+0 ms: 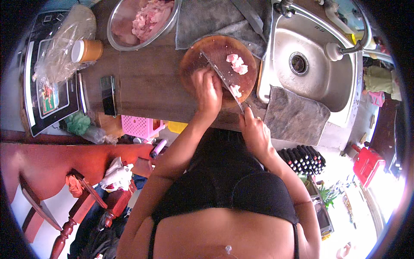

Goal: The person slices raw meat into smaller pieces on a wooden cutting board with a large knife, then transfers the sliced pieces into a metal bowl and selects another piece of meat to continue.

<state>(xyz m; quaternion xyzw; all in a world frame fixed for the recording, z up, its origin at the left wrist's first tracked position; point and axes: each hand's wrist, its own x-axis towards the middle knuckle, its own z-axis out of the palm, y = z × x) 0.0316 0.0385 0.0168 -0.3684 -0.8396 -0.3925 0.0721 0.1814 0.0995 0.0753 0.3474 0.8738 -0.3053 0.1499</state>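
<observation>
On the counter in front of me lies a round wooden cutting board [202, 45]. My right hand [255, 131] is closed round the handle of a kitchen knife [222, 78], whose blade slants across the board toward the far left. Beside the blade, my left hand [208, 91] rests on the board with its fingers curled; whatever lies under them is hidden. A small piece of pale pink raw meat [235, 90] sits just right of the blade. Farther back on the board is a small heap of cut meat [237, 64].
A metal bowl [113, 36] of raw meat stands at the back left. A grey cloth [198, 21] carries another knife [251, 17]. The sink [280, 47] is at right, with a folded towel [297, 114] over its front. A phone [108, 96] and a jar [88, 51] lie left.
</observation>
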